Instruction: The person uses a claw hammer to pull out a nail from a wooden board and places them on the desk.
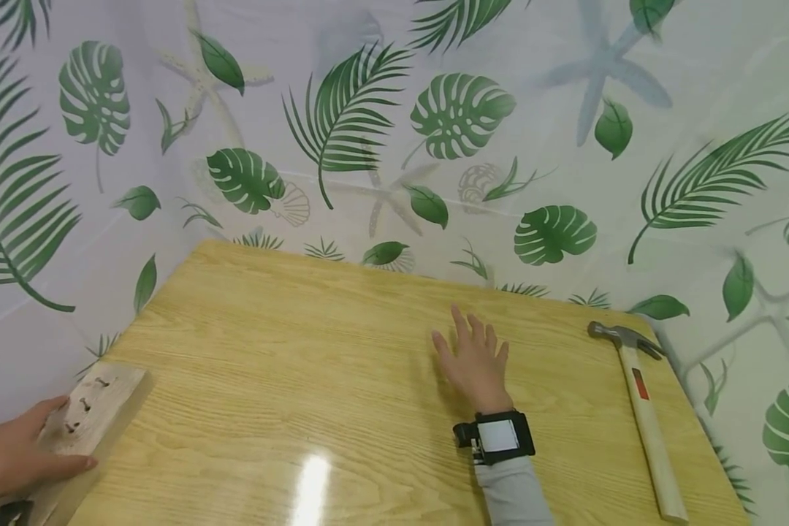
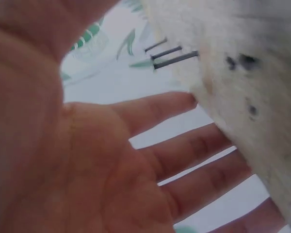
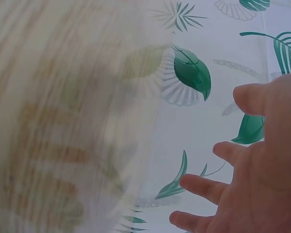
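Observation:
At the left edge of the table, my left hand [image 1: 16, 449] holds a pale wooden board [image 1: 108, 398], its thumb along the near side and its fingers over the far side. Several nails [image 1: 84, 404] stick up from the board, some of them leaning. In the left wrist view, the fingertips [image 2: 186, 99] meet the board's edge, beside nails [image 2: 174, 60] and dark holes in the wood. My right hand [image 1: 476, 365] hovers over the middle right of the table with fingers spread, holding nothing. A claw hammer [image 1: 647, 431] with a wooden handle lies to its right.
The wood-grain table [image 1: 269, 351] fills the lower view, with a glare spot near the front. A leaf-printed sheet [image 1: 381, 146] hangs behind the table and along both sides. A strapped device [image 1: 500, 436] sits on the right wrist.

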Demonstrator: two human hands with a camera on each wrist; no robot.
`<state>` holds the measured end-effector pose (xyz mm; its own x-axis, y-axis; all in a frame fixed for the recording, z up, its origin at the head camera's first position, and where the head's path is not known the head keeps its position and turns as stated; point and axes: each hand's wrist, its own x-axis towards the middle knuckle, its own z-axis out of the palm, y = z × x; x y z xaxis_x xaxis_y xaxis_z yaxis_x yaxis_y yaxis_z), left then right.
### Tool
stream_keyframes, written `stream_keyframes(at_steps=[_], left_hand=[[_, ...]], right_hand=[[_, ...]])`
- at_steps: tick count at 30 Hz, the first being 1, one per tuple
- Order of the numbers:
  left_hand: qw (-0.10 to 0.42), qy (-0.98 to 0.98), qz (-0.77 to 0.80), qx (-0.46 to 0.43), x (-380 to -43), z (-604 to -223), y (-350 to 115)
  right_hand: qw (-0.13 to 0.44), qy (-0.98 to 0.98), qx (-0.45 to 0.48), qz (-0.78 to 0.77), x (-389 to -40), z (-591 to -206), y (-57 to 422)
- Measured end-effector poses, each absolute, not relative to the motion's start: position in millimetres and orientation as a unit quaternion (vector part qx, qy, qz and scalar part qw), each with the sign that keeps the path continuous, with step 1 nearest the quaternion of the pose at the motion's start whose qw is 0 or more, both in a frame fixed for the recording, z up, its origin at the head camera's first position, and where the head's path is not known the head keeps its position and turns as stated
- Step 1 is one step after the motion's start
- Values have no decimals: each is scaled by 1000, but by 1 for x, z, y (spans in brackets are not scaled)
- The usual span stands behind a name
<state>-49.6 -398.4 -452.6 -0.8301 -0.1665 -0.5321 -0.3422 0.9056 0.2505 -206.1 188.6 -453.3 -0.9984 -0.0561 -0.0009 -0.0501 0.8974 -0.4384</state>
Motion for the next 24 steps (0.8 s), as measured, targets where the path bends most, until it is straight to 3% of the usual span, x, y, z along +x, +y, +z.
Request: stream_keyframes(at_steps=[7, 24], left_hand=[[229, 957, 171, -61, -73, -443, -362], [151, 969, 180, 81, -157, -423, -218]], right_hand=[[8, 973, -21, -230, -205, -451, 189], [3, 972, -8, -233, -206, -451, 196]])
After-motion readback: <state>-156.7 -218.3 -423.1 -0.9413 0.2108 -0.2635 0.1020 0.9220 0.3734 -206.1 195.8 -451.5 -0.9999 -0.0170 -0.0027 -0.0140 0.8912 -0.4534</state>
